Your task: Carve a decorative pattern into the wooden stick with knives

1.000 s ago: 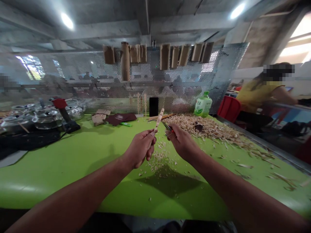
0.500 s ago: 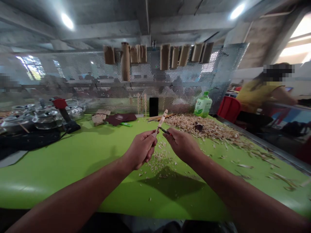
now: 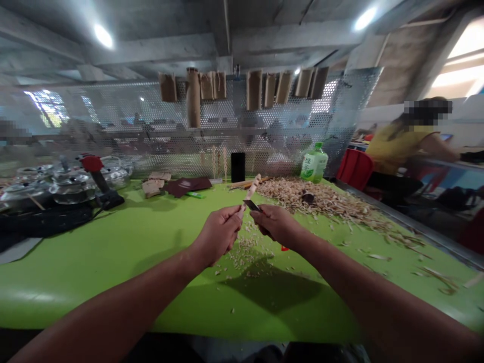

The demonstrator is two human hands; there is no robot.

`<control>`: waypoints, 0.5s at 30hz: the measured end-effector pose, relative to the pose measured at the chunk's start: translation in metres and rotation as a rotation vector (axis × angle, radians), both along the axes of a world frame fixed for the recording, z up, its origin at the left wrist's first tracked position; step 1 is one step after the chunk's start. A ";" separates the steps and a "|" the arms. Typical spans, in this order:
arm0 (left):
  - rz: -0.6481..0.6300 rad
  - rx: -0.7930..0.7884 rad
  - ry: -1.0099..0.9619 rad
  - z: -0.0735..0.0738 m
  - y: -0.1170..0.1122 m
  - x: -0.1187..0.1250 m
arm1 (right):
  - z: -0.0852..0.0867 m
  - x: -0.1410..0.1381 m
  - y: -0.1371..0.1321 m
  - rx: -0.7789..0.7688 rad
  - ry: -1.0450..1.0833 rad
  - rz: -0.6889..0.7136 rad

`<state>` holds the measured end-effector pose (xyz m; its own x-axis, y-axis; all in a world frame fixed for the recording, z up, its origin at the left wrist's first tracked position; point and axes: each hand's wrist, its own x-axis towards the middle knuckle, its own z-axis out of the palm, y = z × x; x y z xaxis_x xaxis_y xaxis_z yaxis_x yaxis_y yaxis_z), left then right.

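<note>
Over the green table, my left hand [image 3: 224,229] is closed around the lower end of a pale, notched wooden stick [image 3: 252,186], which tilts up and away to the right. My right hand [image 3: 278,220] grips a knife [image 3: 252,205]; its dark blade lies against or just in front of the stick, above my left fingers. A red bit of the handle shows below my right palm. Small wood chips [image 3: 247,244] are scattered on the table beneath both hands.
A heap of wood shavings [image 3: 333,199] spreads at the right, beside a green bottle [image 3: 314,162]. A black phone [image 3: 238,167] stands at the back. Brown sandpaper [image 3: 188,185], a red-and-black power tool [image 3: 99,176] and metal kettles [image 3: 71,187] are leftward. Another person [image 3: 401,143] sits at right.
The knife blade has turned, showing its flat side more, and my right hand has rolled so the red handle end appears. The stick has shifted slightly; the view has moved a little.
</note>
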<state>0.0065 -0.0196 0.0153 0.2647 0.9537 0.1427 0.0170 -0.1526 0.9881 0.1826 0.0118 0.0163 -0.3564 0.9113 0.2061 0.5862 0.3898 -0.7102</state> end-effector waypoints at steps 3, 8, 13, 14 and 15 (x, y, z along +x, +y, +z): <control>-0.013 0.014 -0.007 0.000 0.002 0.001 | 0.001 0.004 0.000 -0.185 0.162 0.118; -0.037 0.050 -0.050 -0.002 0.007 -0.001 | -0.003 0.006 0.002 -0.156 0.315 0.181; -0.054 0.014 -0.174 -0.004 0.013 -0.002 | -0.006 0.007 0.004 0.336 0.057 -0.076; -0.056 0.008 -0.204 -0.004 0.013 -0.001 | -0.005 0.007 0.002 0.373 0.009 -0.096; -0.061 -0.001 -0.229 -0.005 0.014 -0.001 | -0.004 0.007 0.000 0.389 -0.028 -0.106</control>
